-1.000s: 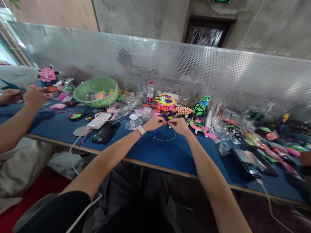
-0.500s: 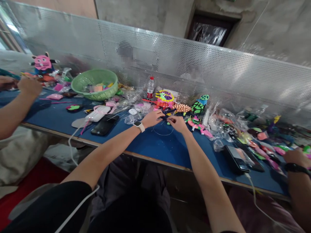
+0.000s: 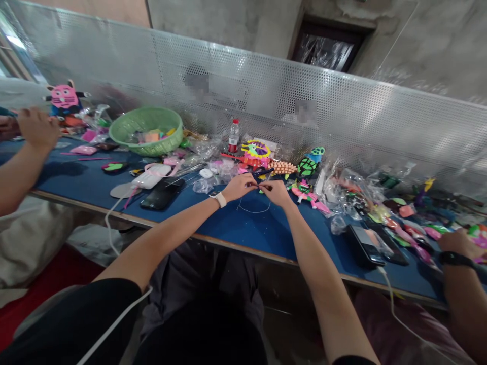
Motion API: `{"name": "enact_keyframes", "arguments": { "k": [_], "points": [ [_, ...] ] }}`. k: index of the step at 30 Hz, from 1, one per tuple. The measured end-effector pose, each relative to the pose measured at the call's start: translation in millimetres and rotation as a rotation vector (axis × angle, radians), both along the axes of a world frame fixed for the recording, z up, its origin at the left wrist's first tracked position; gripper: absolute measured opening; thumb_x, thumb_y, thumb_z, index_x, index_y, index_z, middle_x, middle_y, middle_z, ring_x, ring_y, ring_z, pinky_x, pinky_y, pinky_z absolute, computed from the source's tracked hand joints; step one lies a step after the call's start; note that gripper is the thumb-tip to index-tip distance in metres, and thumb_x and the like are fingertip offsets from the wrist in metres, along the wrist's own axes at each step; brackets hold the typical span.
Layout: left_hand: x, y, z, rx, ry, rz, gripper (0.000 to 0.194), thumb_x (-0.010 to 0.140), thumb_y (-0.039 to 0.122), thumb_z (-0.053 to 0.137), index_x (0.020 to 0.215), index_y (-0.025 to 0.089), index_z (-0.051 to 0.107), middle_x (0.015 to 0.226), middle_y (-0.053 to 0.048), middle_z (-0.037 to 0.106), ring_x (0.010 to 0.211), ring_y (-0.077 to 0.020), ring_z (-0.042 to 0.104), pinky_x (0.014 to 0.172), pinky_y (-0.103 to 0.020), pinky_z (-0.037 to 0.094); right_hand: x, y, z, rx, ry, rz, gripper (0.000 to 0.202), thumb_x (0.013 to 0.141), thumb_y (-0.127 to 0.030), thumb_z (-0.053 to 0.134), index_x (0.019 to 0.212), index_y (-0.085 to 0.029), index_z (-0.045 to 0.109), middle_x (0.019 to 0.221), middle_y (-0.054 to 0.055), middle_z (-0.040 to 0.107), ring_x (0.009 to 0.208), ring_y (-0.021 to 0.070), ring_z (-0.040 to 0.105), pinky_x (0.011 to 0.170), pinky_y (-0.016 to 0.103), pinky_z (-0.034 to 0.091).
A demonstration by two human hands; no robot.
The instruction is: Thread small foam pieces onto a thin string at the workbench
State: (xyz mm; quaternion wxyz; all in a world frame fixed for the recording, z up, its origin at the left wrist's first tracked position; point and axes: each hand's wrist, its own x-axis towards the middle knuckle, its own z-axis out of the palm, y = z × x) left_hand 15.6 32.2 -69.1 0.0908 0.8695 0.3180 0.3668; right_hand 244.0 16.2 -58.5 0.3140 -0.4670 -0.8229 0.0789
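Note:
My left hand [image 3: 241,187], with a white-strapped watch [image 3: 218,197] on its wrist, is closed in a pinch over the table. A slim dark blue piece [image 3: 264,173] sticks out beyond its fingers; its kind is unclear. My right hand [image 3: 277,193] pinches close beside it, the fingertips of both hands nearly meeting; what lies between them is too small to make out. Below the hands a thin pale string [image 3: 254,211] curves in a loop on the blue table [image 3: 243,230]. Just behind are an orange spiky clay figure [image 3: 282,168] and a pink and green clay figure [image 3: 304,190].
A green basket [image 3: 146,147] holds colourful clay packets. A red-capped bottle [image 3: 234,136] stands near the perforated metal screen [image 3: 243,86]. A black phone [image 3: 163,193] and white power bank [image 3: 152,176] lie left, a black box [image 3: 363,246] right. Co-workers' hands [image 3: 38,129] flank me.
My fingertips have come closer together, and my right hand has turned slightly. The co-worker's hand at left has lifted and its fingers have spread. The view has shifted slightly.

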Motion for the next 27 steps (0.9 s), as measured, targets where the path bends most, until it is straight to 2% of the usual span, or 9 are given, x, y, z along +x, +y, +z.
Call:
{"name": "enact_keyframes", "arguments": {
  "k": [5, 7, 8, 10, 14, 17, 19, 22, 27],
  "points": [
    [-2.9, 10.3, -9.2, -0.598, -0.339, -0.132, 0.025, 0.098, 0.036, 0.074, 0.084, 0.015, 0.077, 0.071, -0.006, 0.071, 0.067, -0.0165, 0.065, 0.066, -0.032, 0.054, -9.0, -7.5, 2.0, 0.022, -0.022, 0.054, 0.024, 0.099, -0.027, 0.068, 0.103, -0.024, 0.092, 0.078, 0.005, 0.083, 0.068, 0.0191, 0.069, 0.074, 0.029, 0.049],
    [-3.5, 11.7, -12.4, -0.724, -0.385, -0.172, 0.03, 0.098, 0.038, 0.075, 0.078, 0.015, 0.074, 0.066, -0.007, 0.068, 0.063, -0.0164, 0.064, 0.063, -0.032, 0.053, -12.7, -8.8, 1.2, 0.027, -0.026, 0.071, 0.023, 0.098, -0.027, 0.069, 0.103, -0.025, 0.092, 0.079, 0.005, 0.083, 0.069, 0.0192, 0.07, 0.075, 0.029, 0.049],
    [-3.4, 11.5, -13.2, -0.728, -0.387, -0.17, 0.031, 0.098, 0.039, 0.074, 0.078, 0.016, 0.074, 0.066, -0.007, 0.068, 0.063, -0.0164, 0.063, 0.062, -0.032, 0.052, -14.0, -8.8, 0.7, 0.026, -0.017, 0.063, 0.023, 0.098, -0.028, 0.069, 0.102, -0.025, 0.092, 0.077, 0.004, 0.082, 0.068, 0.0194, 0.07, 0.074, 0.029, 0.049],
    [-2.9, 10.0, -12.8, -0.603, -0.37, -0.096, 0.028, 0.098, 0.038, 0.074, 0.081, 0.016, 0.074, 0.07, -0.006, 0.07, 0.066, -0.0164, 0.064, 0.064, -0.031, 0.052, -15.6, -7.6, -0.4, 0.011, 0.032, 0.019, 0.025, 0.098, -0.03, 0.068, 0.098, -0.023, 0.091, 0.072, 0.004, 0.08, 0.066, 0.0197, 0.068, 0.071, 0.029, 0.047],
    [-2.7, 5.4, -6.2, -0.062, -0.221, 0.137, 0.016, 0.097, 0.031, 0.079, 0.093, 0.016, 0.076, 0.093, -0.008, 0.076, 0.087, -0.0215, 0.071, 0.083, -0.036, 0.059, -17.5, -4.1, -2.6, -0.051, 0.175, -0.08, 0.025, 0.095, -0.032, 0.068, 0.09, -0.02, 0.089, 0.067, 0.003, 0.075, 0.062, 0.02, 0.065, 0.065, 0.03, 0.044],
    [-4.4, 3.6, -3.2, 0.215, 0.0, 0.145, 0.008, 0.101, 0.021, 0.075, 0.105, 0.018, 0.08, 0.111, -0.011, 0.076, 0.11, -0.0258, 0.072, 0.101, -0.042, 0.058, -20.3, -3.9, -4.0, -0.069, 0.225, -0.084, 0.024, 0.094, -0.031, 0.068, 0.087, -0.02, 0.088, 0.062, 0.001, 0.07, 0.06, 0.0189, 0.061, 0.063, 0.029, 0.041],
    [-5.4, 3.2, -3.6, 0.309, 0.113, 0.145, 0.015, 0.104, 0.018, 0.069, 0.112, 0.019, 0.082, 0.117, -0.011, 0.076, 0.118, -0.0266, 0.07, 0.107, -0.043, 0.057, -22.5, -4.9, -4.3, -0.063, 0.227, -0.051, 0.025, 0.094, -0.032, 0.067, 0.087, -0.02, 0.088, 0.059, 0.0, 0.066, 0.059, 0.0176, 0.057, 0.061, 0.028, 0.039],
    [-6.1, 2.8, -5.0, 0.368, 0.178, 0.176, 0.021, 0.107, 0.017, 0.065, 0.116, 0.021, 0.084, 0.12, -0.012, 0.076, 0.122, -0.0266, 0.068, 0.109, -0.044, 0.056, -24.9, -6.4, -3.3, -0.035, 0.208, -0.03, 0.028, 0.096, -0.033, 0.066, 0.087, -0.019, 0.088, 0.058, -0.001, 0.064, 0.058, 0.0167, 0.055, 0.061, 0.028, 0.038],
    [-5.5, 0.7, -1.8, 0.327, 0.175, 0.14, 0.023, 0.107, 0.016, 0.065, 0.118, 0.022, 0.085, 0.119, -0.012, 0.08, 0.122, -0.0263, 0.069, 0.109, -0.046, 0.058, -21.5, -6.3, -1.0, 0.026, 0.123, -0.058, 0.026, 0.097, -0.027, 0.067, 0.099, -0.02, 0.091, 0.067, 0.003, 0.074, 0.063, 0.0195, 0.064, 0.069, 0.029, 0.045]
  ]
}}
